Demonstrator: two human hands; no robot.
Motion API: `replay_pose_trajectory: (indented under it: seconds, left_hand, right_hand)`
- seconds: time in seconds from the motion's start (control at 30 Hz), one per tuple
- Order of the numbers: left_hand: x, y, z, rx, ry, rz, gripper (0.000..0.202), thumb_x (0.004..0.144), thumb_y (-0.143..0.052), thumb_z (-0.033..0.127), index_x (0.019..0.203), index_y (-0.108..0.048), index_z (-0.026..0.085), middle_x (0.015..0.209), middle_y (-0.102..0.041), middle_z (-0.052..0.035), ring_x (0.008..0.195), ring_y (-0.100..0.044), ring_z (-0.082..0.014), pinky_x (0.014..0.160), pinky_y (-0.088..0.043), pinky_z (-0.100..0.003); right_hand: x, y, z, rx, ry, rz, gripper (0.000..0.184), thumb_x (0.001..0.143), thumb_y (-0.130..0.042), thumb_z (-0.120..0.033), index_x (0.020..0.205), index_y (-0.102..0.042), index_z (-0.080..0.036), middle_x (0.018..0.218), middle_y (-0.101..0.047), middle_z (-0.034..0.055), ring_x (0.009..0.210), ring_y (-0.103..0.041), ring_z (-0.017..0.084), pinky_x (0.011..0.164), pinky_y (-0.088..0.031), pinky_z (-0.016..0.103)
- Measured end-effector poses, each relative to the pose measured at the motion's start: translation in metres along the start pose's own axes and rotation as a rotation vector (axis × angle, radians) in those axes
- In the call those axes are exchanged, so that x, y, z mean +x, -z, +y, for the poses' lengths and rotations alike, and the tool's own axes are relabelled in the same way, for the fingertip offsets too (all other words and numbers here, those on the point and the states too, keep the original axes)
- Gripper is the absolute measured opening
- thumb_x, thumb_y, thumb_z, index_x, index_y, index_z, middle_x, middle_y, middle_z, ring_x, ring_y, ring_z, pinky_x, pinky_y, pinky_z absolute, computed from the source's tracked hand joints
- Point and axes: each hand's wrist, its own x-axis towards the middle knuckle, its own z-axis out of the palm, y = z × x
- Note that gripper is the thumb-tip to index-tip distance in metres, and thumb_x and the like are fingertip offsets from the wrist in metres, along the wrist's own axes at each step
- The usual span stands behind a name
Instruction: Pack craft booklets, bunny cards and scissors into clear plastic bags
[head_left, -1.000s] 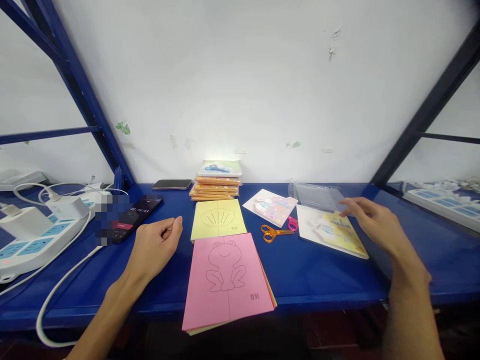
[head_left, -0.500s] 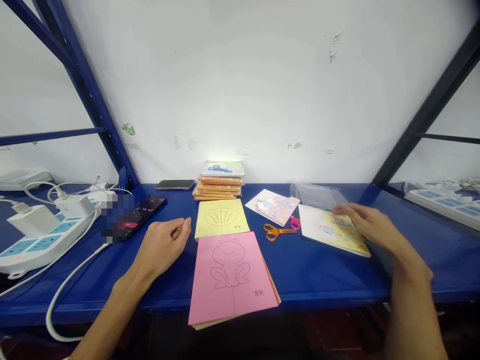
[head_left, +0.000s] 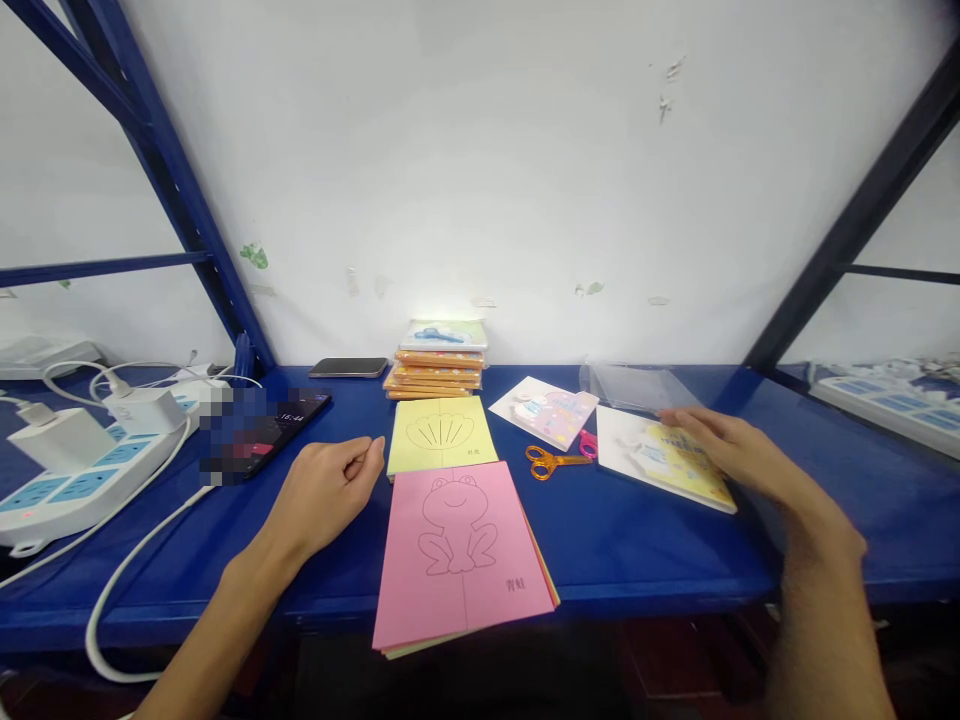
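Observation:
My left hand [head_left: 326, 487] rests on the blue shelf [head_left: 645, 540] with its fingers loosely curled and nothing in them, just left of a pink sheet with a frog outline [head_left: 459, 548]. Behind that sheet lies a yellow sheet with a shell outline [head_left: 441, 434]. My right hand [head_left: 739, 455] lies flat, fingers stretched out, on the right part of a white and yellow booklet [head_left: 664, 460]. Orange and pink scissors [head_left: 553, 460] lie between the yellow sheet and the booklet.
A stack of orange booklets [head_left: 436, 364] stands at the wall, with a phone [head_left: 348, 368] to its left and a second dark phone [head_left: 264, 424] nearer me. A pink card [head_left: 545, 411] and clear plastic sleeve [head_left: 636, 388] lie at the right back. Power strips with chargers [head_left: 82, 462] and a white cable [head_left: 127, 590] sit left.
My right hand has come down from above the booklet and now lies flat on it. My left hand has barely moved.

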Motion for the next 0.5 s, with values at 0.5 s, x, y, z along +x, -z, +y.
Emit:
replay_pose_trajectory:
  seconds: [0.5]
  left_hand:
    - [-0.010, 0.020, 0.058, 0.003, -0.157, -0.179, 0.037, 0.093, -0.057, 0.051, 0.071, -0.050, 0.022, 0.066, -0.053, 0.0025, 0.060, -0.049, -0.0153, 0.058, -0.036, -0.029]
  right_hand:
    - [0.003, 0.006, 0.004, -0.141, -0.040, 0.246, 0.038, 0.092, -0.043, -0.045, 0.100, -0.075, -0.026, 0.103, -0.077, 0.0071, 0.099, -0.067, 0.032, 0.082, -0.043, 0.037]
